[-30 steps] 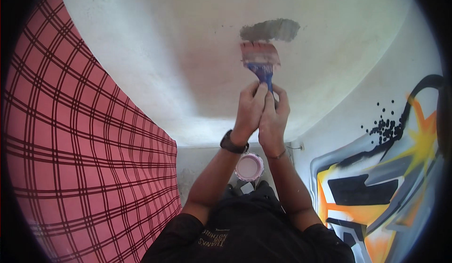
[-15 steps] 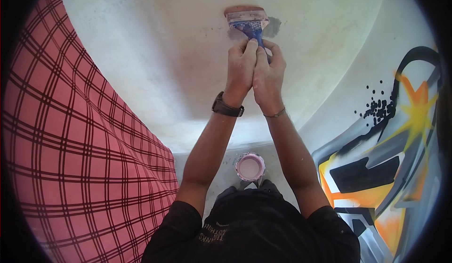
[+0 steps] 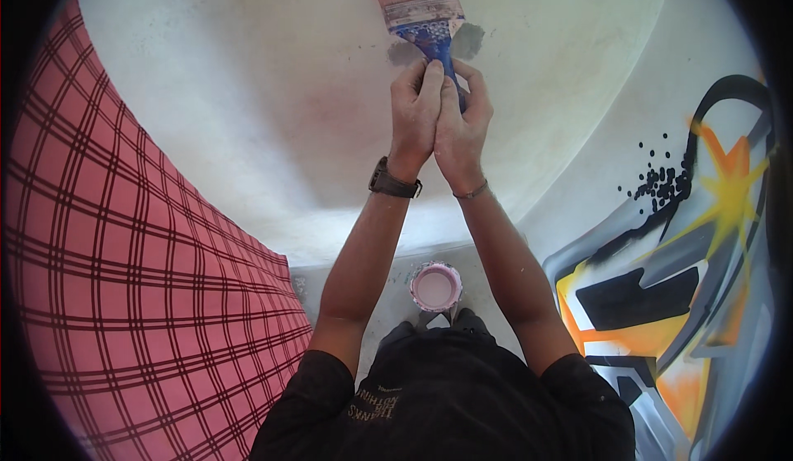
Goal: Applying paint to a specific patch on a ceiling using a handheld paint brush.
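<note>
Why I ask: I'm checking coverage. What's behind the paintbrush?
Behind the paintbrush: pale wall, with grey patches either side of its blue handle. The paintbrush covers the middle, so whether they join can't be seen.

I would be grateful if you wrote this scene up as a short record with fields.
Left hand: closed on the brush, dark watch on the wrist
Right hand: closed on the same brush, thin band on the wrist
Brush state: wide, blue handle, reddish bristles pointing away from the person; wall contact cannot be told
Wall: pale, with a grey patch partly behind the brush
Bucket: pale pink inside, seen between the forearms
Left side: pink checked cloth
Right side: colourful mural
</note>
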The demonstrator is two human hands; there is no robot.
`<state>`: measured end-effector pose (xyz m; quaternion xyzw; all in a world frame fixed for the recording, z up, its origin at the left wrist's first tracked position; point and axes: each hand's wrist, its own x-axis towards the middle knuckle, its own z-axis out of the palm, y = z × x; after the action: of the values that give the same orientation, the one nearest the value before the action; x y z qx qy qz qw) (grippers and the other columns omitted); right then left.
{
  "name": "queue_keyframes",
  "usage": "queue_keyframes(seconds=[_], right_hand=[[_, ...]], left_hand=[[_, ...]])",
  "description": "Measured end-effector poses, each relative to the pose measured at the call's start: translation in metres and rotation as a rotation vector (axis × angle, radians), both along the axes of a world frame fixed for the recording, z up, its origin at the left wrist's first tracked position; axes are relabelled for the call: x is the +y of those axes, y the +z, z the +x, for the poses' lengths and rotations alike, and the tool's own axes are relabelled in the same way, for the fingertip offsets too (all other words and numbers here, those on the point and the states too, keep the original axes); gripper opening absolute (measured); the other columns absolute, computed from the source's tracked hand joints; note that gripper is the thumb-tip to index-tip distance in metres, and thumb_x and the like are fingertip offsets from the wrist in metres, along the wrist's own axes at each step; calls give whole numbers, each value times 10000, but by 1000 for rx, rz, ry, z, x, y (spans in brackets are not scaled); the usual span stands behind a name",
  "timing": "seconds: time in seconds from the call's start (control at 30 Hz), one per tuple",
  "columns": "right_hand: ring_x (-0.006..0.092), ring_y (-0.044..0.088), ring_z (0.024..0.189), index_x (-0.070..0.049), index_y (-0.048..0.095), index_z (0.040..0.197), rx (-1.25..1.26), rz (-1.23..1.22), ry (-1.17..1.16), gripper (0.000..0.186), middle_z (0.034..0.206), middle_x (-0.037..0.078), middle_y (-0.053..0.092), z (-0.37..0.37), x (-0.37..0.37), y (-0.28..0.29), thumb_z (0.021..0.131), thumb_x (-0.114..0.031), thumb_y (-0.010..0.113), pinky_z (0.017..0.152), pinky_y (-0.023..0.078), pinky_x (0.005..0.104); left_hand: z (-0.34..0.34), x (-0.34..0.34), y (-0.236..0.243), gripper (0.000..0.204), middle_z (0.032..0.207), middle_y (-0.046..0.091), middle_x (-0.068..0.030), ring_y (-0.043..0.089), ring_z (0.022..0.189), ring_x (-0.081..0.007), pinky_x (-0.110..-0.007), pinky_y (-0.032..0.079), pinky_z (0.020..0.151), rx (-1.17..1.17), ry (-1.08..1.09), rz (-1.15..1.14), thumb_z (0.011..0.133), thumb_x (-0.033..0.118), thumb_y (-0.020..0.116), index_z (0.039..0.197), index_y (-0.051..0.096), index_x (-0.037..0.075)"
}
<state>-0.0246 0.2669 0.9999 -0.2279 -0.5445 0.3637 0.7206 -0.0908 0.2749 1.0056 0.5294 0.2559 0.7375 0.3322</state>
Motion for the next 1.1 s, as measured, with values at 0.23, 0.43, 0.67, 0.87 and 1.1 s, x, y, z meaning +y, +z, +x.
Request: queue_keyframes(seconds=[0.23, 0.43, 0.67, 0.87, 1.1], right_hand=[[144, 625, 850, 53, 532, 1180, -30, -70, 8, 243, 917, 134, 659, 2, 13, -42, 997, -98, 477, 725, 505, 291], [145, 622, 850, 41, 538, 1192, -57, -236, 24, 246, 927, 133, 660, 18, 11, -103, 999, -96, 471, 733, 506, 298], [139, 611, 908, 43, 556, 1233, -125, -418, 34, 286, 995, 119, 660, 38, -13, -169, 1007, -108, 465, 793, 497, 288], [183, 613, 1001, 44, 555, 1253, -126, -272, -50, 304, 1069, 142, 653, 43, -44, -128, 1002, -101, 467, 873, 485, 303], [140, 603, 935, 54, 568, 1216, -67, -1, -55, 288, 1000, 107, 655, 34, 14, -8, 1006, -112, 463, 816, 492, 284]], left_hand=[[2, 13, -41, 248, 740, 568, 21, 496, 672, -44, -229, 421, 573, 24, 60, -106, 1024, 176, 507, 846, 601, 32], [19, 13, -104, 291, 681, 527, 23, 477, 625, -42, -244, 400, 527, -24, 62, -237, 1027, 175, 508, 775, 534, 33], [34, -10, -172, 284, 684, 520, 20, 468, 653, -43, -250, 399, 545, 21, 103, -390, 1020, 170, 520, 780, 549, 21], [41, -41, -130, 261, 699, 560, -4, 493, 667, -58, -256, 421, 566, 51, 106, -345, 1013, 164, 525, 821, 577, -5], [31, 11, -1, 274, 703, 589, -26, 485, 673, -62, -274, 430, 588, 97, 128, 10, 1012, 161, 520, 804, 572, -11]])
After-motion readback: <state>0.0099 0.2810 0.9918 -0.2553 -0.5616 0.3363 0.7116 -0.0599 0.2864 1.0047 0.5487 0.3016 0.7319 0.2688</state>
